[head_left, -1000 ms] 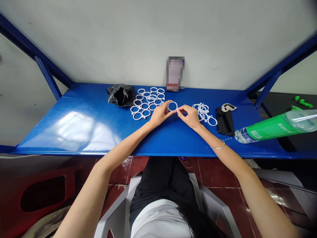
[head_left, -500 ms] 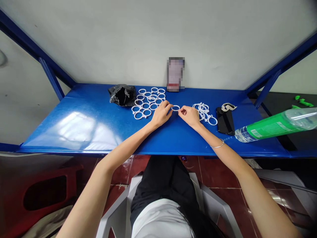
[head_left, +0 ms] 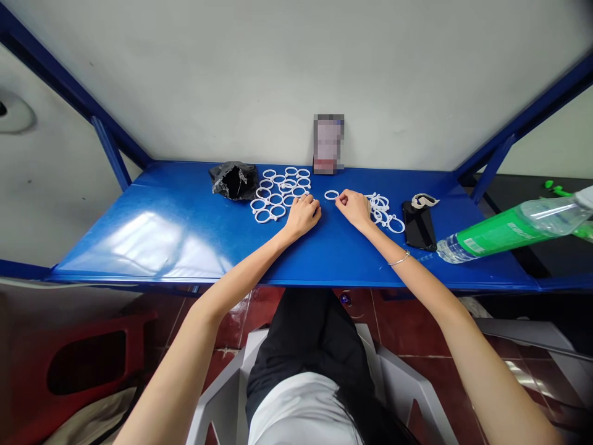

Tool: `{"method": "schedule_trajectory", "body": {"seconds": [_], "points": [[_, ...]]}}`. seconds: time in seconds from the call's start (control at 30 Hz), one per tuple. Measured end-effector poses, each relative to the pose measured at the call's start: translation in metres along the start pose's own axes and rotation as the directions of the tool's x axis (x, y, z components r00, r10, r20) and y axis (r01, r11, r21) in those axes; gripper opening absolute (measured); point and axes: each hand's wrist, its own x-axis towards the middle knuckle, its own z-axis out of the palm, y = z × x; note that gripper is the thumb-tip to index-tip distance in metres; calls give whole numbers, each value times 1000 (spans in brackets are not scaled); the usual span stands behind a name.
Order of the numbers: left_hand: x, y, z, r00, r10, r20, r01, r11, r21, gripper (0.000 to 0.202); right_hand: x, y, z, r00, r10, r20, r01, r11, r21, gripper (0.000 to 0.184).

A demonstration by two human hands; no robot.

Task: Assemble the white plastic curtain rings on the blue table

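A single white plastic ring with a small knob is pinched at its right edge by my right hand, just above the blue table. My left hand rests palm down at the right edge of a group of white rings, its fingers loosely bent and a little apart, apparently with nothing in them. Those rings lie flat and close together, several of them. Beyond my right hand is a smaller heap of white rings, overlapping and partly hidden by that hand.
Behind the left group sits a crumpled black plastic bag, its mouth open. A blurred upright phone-like object leans on the wall. On the right are a black phone, a beige strap-like item and a green-labelled bottle.
My left hand has come away from the single ring and moved slightly down and left. My right hand still pinches that ring, now raised slightly. The camera view has shifted a little.
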Motion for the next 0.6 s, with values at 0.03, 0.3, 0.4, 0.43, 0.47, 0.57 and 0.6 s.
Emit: {"method": "schedule_trajectory", "body": {"seconds": [0.03, 0.3, 0.4, 0.43, 0.47, 0.57, 0.6], "points": [[0, 0, -1, 1000, -8, 15, 8, 1000, 13, 21, 2, -2, 3, 1000, -19, 10, 19, 1000, -4, 17], [2, 0, -8, 993, -99, 68, 93, 992, 80, 26, 17, -31, 28, 991, -105, 87, 100, 993, 59, 17], [2, -2, -8, 992, -114, 55, 111, 992, 59, 26, 18, -38, 30, 971, -210, 117, 203, 977, 69, 15], [2, -2, -8, 992, -117, 51, 114, 992, 56, 26, 18, -38, 28, 966, -229, 118, 223, 973, 67, 16], [2, -3, -8, 992, -119, 47, 117, 992, 57, 26, 17, -36, 25, 961, -249, 117, 243, 968, 61, 17], [3, -3, -8, 994, -108, 28, 105, 992, 76, 26, 16, -18, 5, 977, -209, 43, 211, 977, -30, 23], [3, -3, -7, 995, -98, 18, 96, 992, 80, 26, 16, -8, -3, 984, -177, 6, 177, 982, -71, 26]]}}
